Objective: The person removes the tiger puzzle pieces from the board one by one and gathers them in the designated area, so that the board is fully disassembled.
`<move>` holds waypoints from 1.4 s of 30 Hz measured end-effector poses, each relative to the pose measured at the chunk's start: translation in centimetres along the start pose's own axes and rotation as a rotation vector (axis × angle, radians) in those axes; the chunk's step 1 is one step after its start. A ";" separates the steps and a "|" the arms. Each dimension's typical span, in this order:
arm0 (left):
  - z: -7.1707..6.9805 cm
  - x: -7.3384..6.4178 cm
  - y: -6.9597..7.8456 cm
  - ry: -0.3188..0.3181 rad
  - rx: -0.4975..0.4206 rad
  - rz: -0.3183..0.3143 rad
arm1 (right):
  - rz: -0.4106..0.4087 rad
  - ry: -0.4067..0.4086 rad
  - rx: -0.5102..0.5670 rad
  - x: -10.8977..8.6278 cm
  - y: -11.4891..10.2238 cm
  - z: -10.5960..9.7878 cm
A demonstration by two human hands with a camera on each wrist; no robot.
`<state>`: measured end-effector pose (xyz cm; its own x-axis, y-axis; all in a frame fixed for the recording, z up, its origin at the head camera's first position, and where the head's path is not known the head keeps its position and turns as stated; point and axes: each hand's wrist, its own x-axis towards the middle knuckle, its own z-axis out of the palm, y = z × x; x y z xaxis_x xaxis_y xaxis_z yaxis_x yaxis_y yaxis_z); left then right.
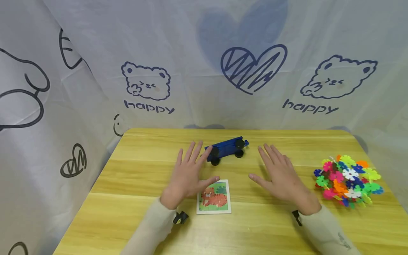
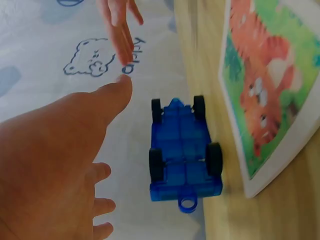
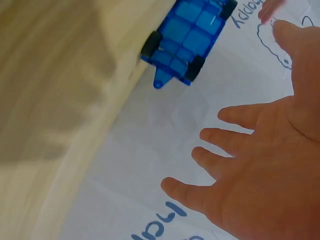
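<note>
Both hands hover over the wooden table with fingers spread and nothing held. My left hand (image 1: 186, 177) is near the tiger picture puzzle (image 1: 214, 202), its thumb overlapping the frame's top edge in the head view. Beyond the puzzle lies a blue toy car base (image 1: 227, 148) with black wheels, tipped on its side; left fingertips overlap its left end. The left wrist view shows the base (image 2: 181, 145) with its wheels and a ring at one end. My right hand (image 1: 282, 177) is to the right of the base, apart from it; the right wrist view shows its fingers (image 3: 237, 115) spread.
A heap of colourful snowflake-shaped plastic pieces (image 1: 347, 180) sits at the table's right side. The wooden table (image 1: 134, 212) ends against a white printed cloth (image 1: 197, 95) at the back. Another stretch of cloth (image 1: 79, 117) hangs along the left.
</note>
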<state>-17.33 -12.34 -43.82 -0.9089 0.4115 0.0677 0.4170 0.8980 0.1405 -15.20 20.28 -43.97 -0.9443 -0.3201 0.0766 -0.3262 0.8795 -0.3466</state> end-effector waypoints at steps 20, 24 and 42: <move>1.8 -3.4 2.1 -0.048 -0.017 0.164 | -0.084 -0.040 -0.004 -0.4 -2.3 2.9; 2.2 -4.0 2.2 -0.089 -0.053 0.185 | -0.104 -0.051 -0.004 -0.4 -2.7 3.1; 3.8 -4.9 2.4 -0.208 -0.131 0.200 | -0.181 -0.131 -0.004 0.4 -5.4 3.9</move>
<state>-11.89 -11.62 -47.57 -0.7844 0.6129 -0.0950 0.5719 0.7740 0.2717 -13.69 14.06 -45.70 -0.8566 -0.5157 0.0150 -0.4902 0.8047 -0.3349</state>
